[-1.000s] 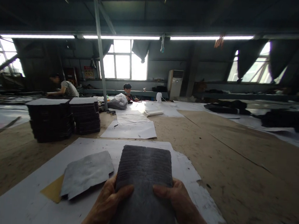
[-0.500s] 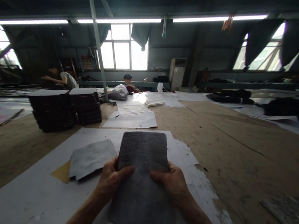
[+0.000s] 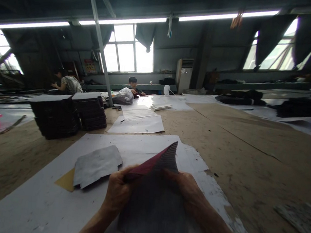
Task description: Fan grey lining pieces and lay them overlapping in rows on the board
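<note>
Left hand and right hand grip opposite sides of a dark fabric piece above the near part of the white paper on the worktop, its ribbed far end twisted to expose a dark red face. Uneven pull between the hands could, in my judgement, crease the bend or skew any loose layers; whether there are several cannot be told. A low sweep to the left risks disturbing the grey sheet and the yellow piece partly beneath it.
</note>
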The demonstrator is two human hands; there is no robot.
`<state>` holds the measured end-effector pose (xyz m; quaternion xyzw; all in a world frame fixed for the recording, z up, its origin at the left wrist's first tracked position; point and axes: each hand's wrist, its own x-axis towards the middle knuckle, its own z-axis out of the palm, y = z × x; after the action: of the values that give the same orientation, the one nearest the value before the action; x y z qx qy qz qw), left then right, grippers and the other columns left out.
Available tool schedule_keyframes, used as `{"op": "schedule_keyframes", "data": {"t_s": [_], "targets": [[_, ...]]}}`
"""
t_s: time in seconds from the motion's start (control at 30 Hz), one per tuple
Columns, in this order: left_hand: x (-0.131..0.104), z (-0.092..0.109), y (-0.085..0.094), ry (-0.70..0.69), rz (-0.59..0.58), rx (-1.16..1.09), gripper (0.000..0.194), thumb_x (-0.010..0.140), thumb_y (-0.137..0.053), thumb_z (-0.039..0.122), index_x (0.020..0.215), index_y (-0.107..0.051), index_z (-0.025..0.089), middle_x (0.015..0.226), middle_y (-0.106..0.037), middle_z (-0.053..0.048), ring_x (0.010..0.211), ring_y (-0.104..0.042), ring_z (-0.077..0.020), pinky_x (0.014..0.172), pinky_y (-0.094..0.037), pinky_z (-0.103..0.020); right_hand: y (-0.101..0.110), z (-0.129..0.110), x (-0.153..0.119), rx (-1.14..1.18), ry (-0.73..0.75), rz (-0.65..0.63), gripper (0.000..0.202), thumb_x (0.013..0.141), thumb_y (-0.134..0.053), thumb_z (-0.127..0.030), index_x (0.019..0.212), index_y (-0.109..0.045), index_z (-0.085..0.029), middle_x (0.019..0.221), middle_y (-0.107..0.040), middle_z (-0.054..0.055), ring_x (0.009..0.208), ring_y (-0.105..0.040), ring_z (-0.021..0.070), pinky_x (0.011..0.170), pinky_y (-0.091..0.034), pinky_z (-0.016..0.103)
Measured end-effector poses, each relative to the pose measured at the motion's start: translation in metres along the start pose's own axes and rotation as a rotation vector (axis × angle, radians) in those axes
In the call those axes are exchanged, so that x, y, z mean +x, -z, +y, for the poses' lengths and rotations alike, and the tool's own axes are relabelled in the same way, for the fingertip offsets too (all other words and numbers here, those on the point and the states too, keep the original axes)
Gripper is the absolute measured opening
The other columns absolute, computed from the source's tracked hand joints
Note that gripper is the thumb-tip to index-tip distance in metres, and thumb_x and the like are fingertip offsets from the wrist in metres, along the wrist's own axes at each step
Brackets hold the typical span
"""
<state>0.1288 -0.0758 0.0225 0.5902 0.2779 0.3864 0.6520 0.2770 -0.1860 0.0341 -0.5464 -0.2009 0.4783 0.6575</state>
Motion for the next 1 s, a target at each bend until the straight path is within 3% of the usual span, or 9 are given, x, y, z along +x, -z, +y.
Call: {"op": "schedule_keyframes", "data": {"t_s": [0.13,0.3,0.43,0.57,0.67,0.77,0.9,1.0], "targets": [[-0.001,-0.003,-0.001,0.088,-0.034,-0.059,0.03,0.055,-0.074,0.017,0.084,-0.069,0.014,0.075,-0.069,-0.003,0.07,-0.061,-0.02,0.069,-0.049,-0.029,0.001,0.005,0.002,-0.017,0.162,0.068,0.027,0.06,-0.069,-0.024,0.086,-0.065,-0.016,0.075,-0.07,0.002,0.069,-0.063,0.0204,0.065,-0.049,0.03],[0.0,-0.004,-0.003,0.371,-0.086,-0.389,0.037,0.055,-0.073,0.017,0.09,-0.063,0.009,0.079,-0.069,-0.013,0.071,-0.064,-0.0275,0.071,-0.05,-0.042,0.006,0.008,0.009,-0.069,0.253,0.101,0.03,0.06,-0.072,-0.023,0.088,-0.065,-0.016,0.078,-0.069,0.0,0.071,-0.062,0.0174,0.066,-0.046,0.025],[0.0,-0.001,-0.005,0.332,-0.085,-0.42,0.039,0.055,-0.073,0.017,0.091,-0.061,0.009,0.081,-0.069,-0.014,0.072,-0.065,-0.0278,0.071,-0.051,-0.041,0.004,0.006,0.009,0.011,0.192,0.038,0.036,0.06,-0.07,-0.021,0.095,-0.063,-0.016,0.08,-0.07,0.003,0.072,-0.064,0.0203,0.068,-0.049,0.03],[-0.002,0.003,-0.007,0.267,0.001,-0.324,0.037,0.054,-0.074,0.016,0.088,-0.062,0.01,0.076,-0.069,-0.01,0.065,-0.064,-0.024,0.062,-0.051,-0.035,0.001,0.004,0.006,0.166,0.016,-0.04,0.039,0.058,-0.066,-0.012,0.096,-0.062,-0.011,0.077,-0.07,0.008,0.068,-0.064,0.0231,0.069,-0.05,0.037],[-0.004,0.006,-0.008,0.248,0.025,-0.295,0.036,0.053,-0.074,0.017,0.087,-0.062,0.01,0.076,-0.07,-0.009,0.063,-0.064,-0.0223,0.061,-0.051,-0.034,0.0,0.004,0.005,0.164,-0.009,-0.047,0.037,0.059,-0.064,-0.012,0.096,-0.062,-0.008,0.072,-0.069,0.009,0.063,-0.064,0.0242,0.065,-0.05,0.039],[-0.003,0.007,-0.009,0.272,-0.009,-0.33,0.037,0.054,-0.074,0.017,0.088,-0.062,0.01,0.076,-0.07,-0.01,0.067,-0.065,-0.0254,0.065,-0.051,-0.037,0.001,0.005,0.006,0.137,0.039,-0.045,0.038,0.057,-0.065,-0.011,0.095,-0.062,-0.01,0.073,-0.069,0.006,0.063,-0.063,0.0216,0.065,-0.049,0.036],[0.001,0.002,-0.006,0.322,-0.066,-0.396,0.04,0.055,-0.074,0.017,0.091,-0.061,0.008,0.079,-0.069,-0.014,0.072,-0.065,-0.0292,0.068,-0.051,-0.04,0.004,0.007,0.008,-0.001,0.233,0.027,0.034,0.056,-0.068,-0.014,0.09,-0.064,-0.014,0.07,-0.067,-0.001,0.066,-0.061,0.0166,0.066,-0.048,0.027],[0.0,0.0,-0.003,0.289,-0.134,-0.34,0.04,0.061,-0.072,0.02,0.097,-0.059,0.009,0.085,-0.069,-0.015,0.076,-0.065,-0.0289,0.07,-0.051,-0.04,0.005,0.008,0.008,-0.011,0.218,0.039,0.035,0.057,-0.067,-0.014,0.091,-0.064,-0.015,0.069,-0.066,-0.001,0.065,-0.061,0.0169,0.064,-0.048,0.028]]}}
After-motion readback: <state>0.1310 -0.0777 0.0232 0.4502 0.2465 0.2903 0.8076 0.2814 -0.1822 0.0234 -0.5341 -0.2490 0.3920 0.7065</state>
